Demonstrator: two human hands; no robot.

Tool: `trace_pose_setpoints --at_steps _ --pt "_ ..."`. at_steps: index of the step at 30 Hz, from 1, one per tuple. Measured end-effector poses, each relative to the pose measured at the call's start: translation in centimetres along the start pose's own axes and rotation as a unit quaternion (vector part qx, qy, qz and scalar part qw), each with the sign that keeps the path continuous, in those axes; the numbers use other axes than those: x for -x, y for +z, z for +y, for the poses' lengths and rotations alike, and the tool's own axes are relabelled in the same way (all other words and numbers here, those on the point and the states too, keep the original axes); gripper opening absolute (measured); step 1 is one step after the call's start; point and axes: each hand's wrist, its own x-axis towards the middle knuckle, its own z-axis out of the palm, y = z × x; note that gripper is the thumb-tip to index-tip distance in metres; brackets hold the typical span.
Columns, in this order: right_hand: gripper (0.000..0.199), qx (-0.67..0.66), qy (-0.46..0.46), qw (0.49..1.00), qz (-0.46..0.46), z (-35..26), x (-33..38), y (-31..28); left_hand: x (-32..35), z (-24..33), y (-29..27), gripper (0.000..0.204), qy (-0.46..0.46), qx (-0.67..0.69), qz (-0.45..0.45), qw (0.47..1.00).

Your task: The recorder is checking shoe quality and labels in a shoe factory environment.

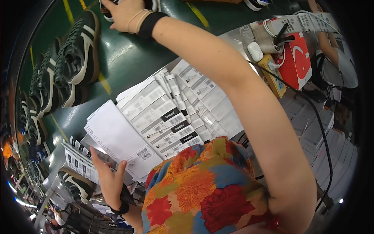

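Note:
My right hand (128, 15) reaches to the far edge of view, its fingers around a dark shoe with white parts (152, 4); the picture's edge cuts off the fingertips. My left hand (110, 181) is at the near left, thumb and forefinger spread apart. It is beside printed label sheets (80, 163) and a white paper stack (120, 136), with nothing visible between thumb and forefinger. A dark green shoe with white stripes (76, 183) lies left of that hand. More label sheets (163, 121) fan out before me on the green work surface (128, 54).
Dark green striped shoes (78, 48) stand in a row along the left. At right are a red box (294, 62), a yellow power strip (272, 76), a white earphone case (255, 51) and a black cable (323, 132). Another person (339, 66) sits at far right.

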Motion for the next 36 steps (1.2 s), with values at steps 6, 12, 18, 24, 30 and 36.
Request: trace_pose_setpoints --at_steps 6,12,18,24,30,36 --pt "0.020 -0.316 0.032 0.947 0.043 5.8 -1.3 -0.1 -2.6 6.8 -2.5 0.096 0.093 0.038 0.019 0.995" --pt "0.036 -0.295 -0.257 0.917 0.077 7.9 14.7 -11.5 -4.6 12.6 -0.6 0.092 0.159 0.269 0.134 0.940" --pt "0.039 -0.313 -0.168 0.920 -0.165 7.8 29.6 -12.4 -4.9 15.5 6.7 0.053 0.174 0.140 0.049 0.973" --pt "0.038 -0.445 -0.143 0.879 -0.095 13.3 29.6 -14.1 -3.6 12.8 4.5 0.048 0.228 0.055 0.066 0.970" --pt "0.032 -0.340 -0.332 0.878 0.062 13.6 27.3 -9.3 -8.4 12.1 6.1 0.050 0.370 0.034 0.196 0.907" --pt "0.029 -0.305 -0.351 0.882 0.080 11.6 25.1 -9.4 -8.6 13.8 3.4 0.033 0.434 0.027 0.178 0.883"
